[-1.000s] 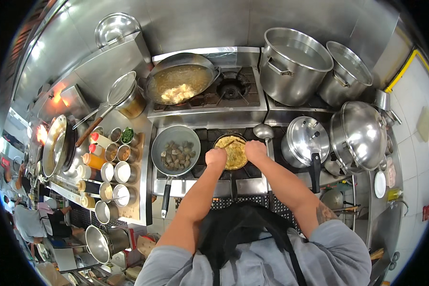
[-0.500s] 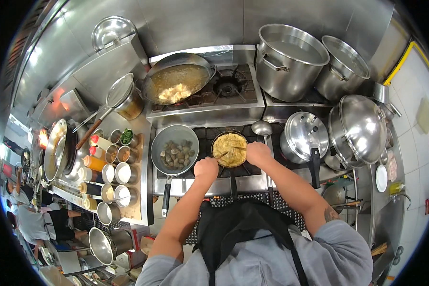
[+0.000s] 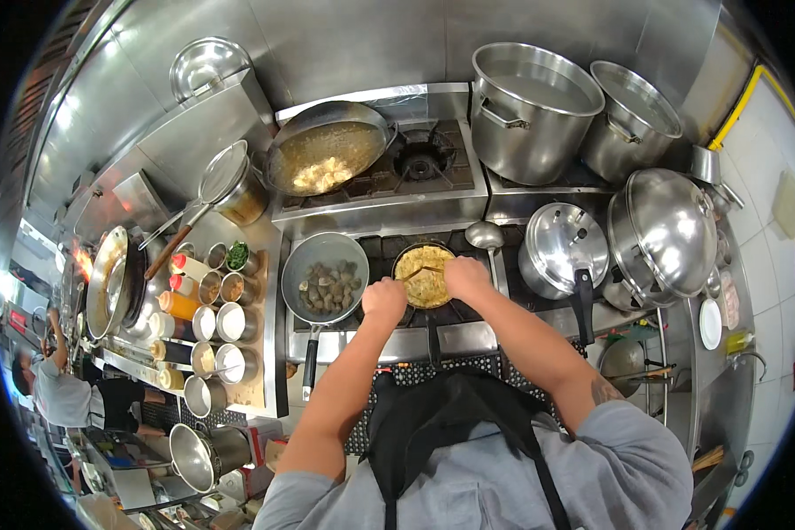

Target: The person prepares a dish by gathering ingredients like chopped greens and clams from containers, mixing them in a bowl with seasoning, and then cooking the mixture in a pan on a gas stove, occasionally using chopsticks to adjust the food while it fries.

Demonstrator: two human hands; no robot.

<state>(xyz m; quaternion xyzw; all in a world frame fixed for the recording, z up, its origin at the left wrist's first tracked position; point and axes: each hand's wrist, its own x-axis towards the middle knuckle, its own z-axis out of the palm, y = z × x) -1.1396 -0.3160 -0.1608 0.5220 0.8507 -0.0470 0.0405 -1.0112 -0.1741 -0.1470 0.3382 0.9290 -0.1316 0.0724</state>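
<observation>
A small frying pan [image 3: 432, 340] with a dark handle sits on the stove in front of me, holding a yellow egg omelette [image 3: 427, 289]. From the pan's left edge, my left hand [image 3: 385, 300] is closed round a thin utensil [image 3: 411, 275] that reaches onto the egg. Opposite, my right hand [image 3: 466, 277] grips a second thin utensil [image 3: 434, 268], its tip close to the first. The working ends are too small to tell their kind. Just left stands a grey pan [image 3: 292, 256] with clams [image 3: 329, 289] inside.
A ladle [image 3: 484, 235] and a pressure cooker [image 3: 564, 256] stand at the right, beside a domed steel pot [image 3: 671, 234]. Behind are a wok of oil [image 3: 327, 141] with frying pieces and tall stockpots [image 3: 532, 132]. Sauce bottles [image 3: 179, 304] line the left; a co-worker [image 3: 62, 393] stands beyond.
My right hand has shifted slightly left over the pan's edge. The two utensil tips have come closer together on the egg.
</observation>
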